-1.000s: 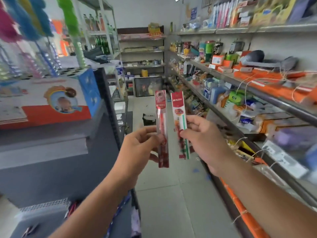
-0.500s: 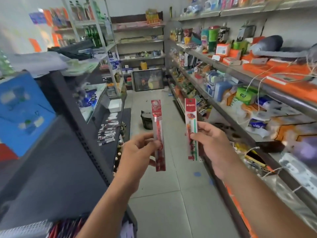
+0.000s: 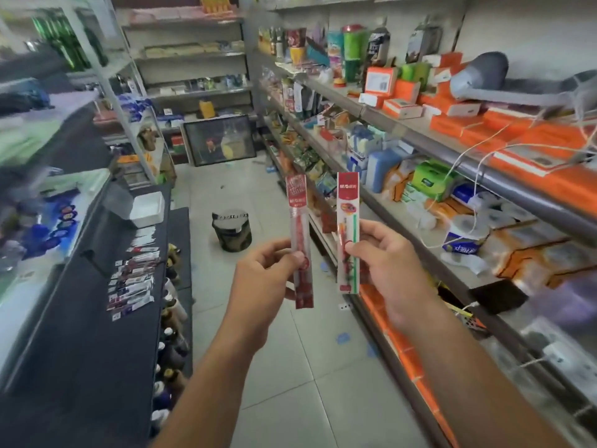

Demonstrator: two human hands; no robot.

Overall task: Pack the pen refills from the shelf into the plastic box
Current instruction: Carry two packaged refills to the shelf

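My left hand (image 3: 261,282) pinches a red pen refill packet (image 3: 299,221) upright over the aisle. Beside it, my right hand (image 3: 384,263) pinches a second refill packet (image 3: 348,205), white and red with a green stripe, also upright. The two packets are a little apart. Several more refill packets (image 3: 132,279) lie in a row on the dark shelf (image 3: 97,350) at the left. A white plastic box (image 3: 148,209) sits further back on that shelf.
Stocked shelves (image 3: 452,150) line the right side of the aisle, with orange boxes and white cables. A dark bin (image 3: 231,230) stands on the tiled floor ahead. A framed picture (image 3: 219,140) leans at the aisle's end. Bottles stand along the left shelf's lower edge.
The view has swung left to right and down, so the left dark shelf with its refill packets and the white box came into sight. Both hands drew the two packets slightly apart.
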